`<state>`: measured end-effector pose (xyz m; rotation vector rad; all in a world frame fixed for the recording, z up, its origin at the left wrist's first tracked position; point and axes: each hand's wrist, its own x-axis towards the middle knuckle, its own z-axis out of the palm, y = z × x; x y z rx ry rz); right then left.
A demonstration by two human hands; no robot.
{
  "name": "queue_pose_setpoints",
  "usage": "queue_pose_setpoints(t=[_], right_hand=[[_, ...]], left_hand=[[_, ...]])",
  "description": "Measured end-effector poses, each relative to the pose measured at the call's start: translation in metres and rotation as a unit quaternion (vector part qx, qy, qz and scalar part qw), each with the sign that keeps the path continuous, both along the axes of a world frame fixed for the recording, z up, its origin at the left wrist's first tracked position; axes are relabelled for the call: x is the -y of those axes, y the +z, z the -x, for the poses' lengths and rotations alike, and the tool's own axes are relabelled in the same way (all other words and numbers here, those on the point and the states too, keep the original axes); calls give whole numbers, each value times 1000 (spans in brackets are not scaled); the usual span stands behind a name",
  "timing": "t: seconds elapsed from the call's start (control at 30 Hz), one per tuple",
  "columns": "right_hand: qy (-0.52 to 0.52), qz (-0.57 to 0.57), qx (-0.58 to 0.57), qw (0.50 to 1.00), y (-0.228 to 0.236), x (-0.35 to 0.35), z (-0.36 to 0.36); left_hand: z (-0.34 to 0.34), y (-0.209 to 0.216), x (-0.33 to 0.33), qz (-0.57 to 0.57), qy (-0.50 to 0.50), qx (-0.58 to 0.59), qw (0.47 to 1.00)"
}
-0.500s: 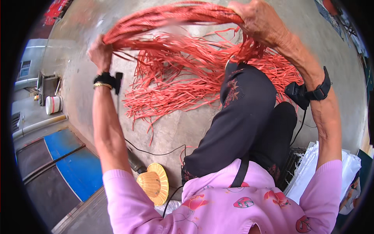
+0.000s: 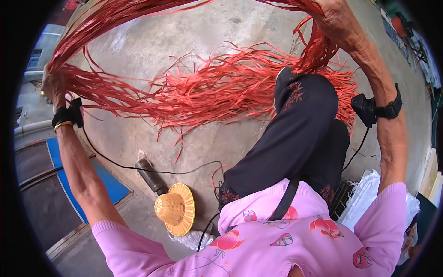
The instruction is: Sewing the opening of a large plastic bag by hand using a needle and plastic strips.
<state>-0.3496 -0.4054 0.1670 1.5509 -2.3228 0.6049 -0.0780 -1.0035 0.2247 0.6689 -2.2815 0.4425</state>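
A long bundle of flat red plastic strips (image 2: 104,18) is stretched in an arc between my two raised hands. At the far left my left hand (image 2: 54,85) is closed around one part of it, and strips trail from there back to the floor. My right hand (image 2: 333,13), at the upper right, grips the other part, its fingers partly hidden by strips and the top edge. Below it a thick hank of strips (image 2: 318,48) hangs down beside my knee. A loose, tangled heap of the same red strips (image 2: 230,87) lies on the concrete floor ahead of my legs.
A woven straw hat (image 2: 177,210) lies to my left next to a dark bottle-like cylinder (image 2: 151,176). Black cables (image 2: 138,168) run from my wrist straps. White folded sheets (image 2: 362,196) sit by my right hip. Blue and dark panels (image 2: 108,184) stand at the left.
My left hand has swung out to the left and my right hand slightly right, spreading the strips wider. The left part of the floor heap has been drawn up and outward.
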Motion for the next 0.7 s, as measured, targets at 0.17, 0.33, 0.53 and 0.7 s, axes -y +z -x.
queue_pose_setpoints(t=[0.17,0.33,0.53,0.7], right_hand=[[13,-3,-10,1000,5,-2,-14],[21,-88,-137,986,-5,-6,-13],[-38,-183,-152,971,-7,1,-18],[-133,-125,-282,942,20,-71,3]], left_hand=[[-24,-47,-48,-184,-68,132,972],[8,-121,-149,-278,-55,432,857],[139,-134,-363,-566,-575,178,564],[157,-200,-428,-632,-493,299,519]])
